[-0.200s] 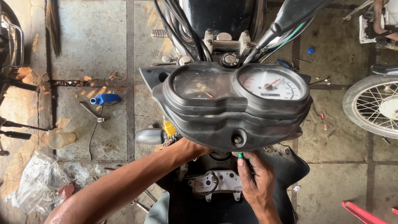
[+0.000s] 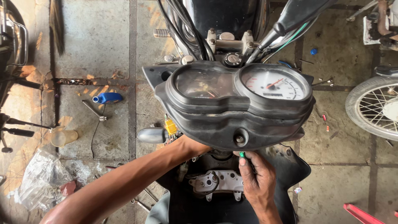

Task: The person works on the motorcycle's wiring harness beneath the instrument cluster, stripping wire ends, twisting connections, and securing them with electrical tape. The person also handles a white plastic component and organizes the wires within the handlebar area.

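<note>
A black motorcycle instrument cluster [image 2: 236, 103] with two round dials sits in front of me, above the handlebar clamp [image 2: 228, 41]. My left hand [image 2: 186, 145] reaches under the cluster's left underside; its fingers are hidden behind the housing. Just below the cluster's lower edge, my right hand [image 2: 257, 178] pinches a small green-tipped part [image 2: 242, 154] between thumb and fingers. A yellow connector [image 2: 171, 127] and a chrome turn-signal housing [image 2: 152, 135] show beside my left wrist. A metal bracket [image 2: 217, 182] lies lower down on the black fairing [image 2: 290, 166].
On the concrete floor at left lie a blue bottle [image 2: 107, 98], a metal wrench [image 2: 94, 111], a plastic cup [image 2: 64, 137] and a crumpled plastic bag [image 2: 39, 178]. A spoked wheel [image 2: 373, 108] stands at right. Another motorcycle's parts [image 2: 12, 41] line the left edge.
</note>
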Available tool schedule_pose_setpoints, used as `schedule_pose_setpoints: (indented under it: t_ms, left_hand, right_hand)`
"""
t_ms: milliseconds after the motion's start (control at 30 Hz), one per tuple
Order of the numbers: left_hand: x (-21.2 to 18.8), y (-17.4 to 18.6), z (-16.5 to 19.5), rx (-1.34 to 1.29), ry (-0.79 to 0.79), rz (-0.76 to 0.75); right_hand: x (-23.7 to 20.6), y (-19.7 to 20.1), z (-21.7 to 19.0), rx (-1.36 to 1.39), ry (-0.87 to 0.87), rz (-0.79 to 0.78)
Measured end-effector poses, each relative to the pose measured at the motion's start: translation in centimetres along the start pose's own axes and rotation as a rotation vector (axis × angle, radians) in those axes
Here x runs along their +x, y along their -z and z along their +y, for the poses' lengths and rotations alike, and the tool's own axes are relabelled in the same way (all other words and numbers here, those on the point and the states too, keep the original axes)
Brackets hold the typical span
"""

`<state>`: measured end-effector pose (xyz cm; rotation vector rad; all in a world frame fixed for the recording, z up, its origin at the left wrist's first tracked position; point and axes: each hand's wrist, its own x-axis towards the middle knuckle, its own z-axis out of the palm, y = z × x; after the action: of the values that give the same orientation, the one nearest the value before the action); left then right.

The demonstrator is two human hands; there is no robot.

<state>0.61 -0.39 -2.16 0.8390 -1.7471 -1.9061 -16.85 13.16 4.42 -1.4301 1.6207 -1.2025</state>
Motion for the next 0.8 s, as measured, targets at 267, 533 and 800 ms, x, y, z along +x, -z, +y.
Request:
schedule_pose_setpoints:
  t_ms: [267,533,800]
  left_hand:
    - [-2.4,0.3,0.1,0.512,-0.214,-0.023]
    - [-3.5,1.0,3.0,0.381,-0.121,0.069]
    - [-3.7,0.1,3.6,0.423,-0.364,0.177]
  right_hand:
    - [0.0,0.3,-0.1,-0.014,-0.212,0.06]
    - [0.5,0.2,-0.4,-0.078,-0.225,0.073]
    - [0.8,0.1,-0.3,-0.069,-0.207,0.042]
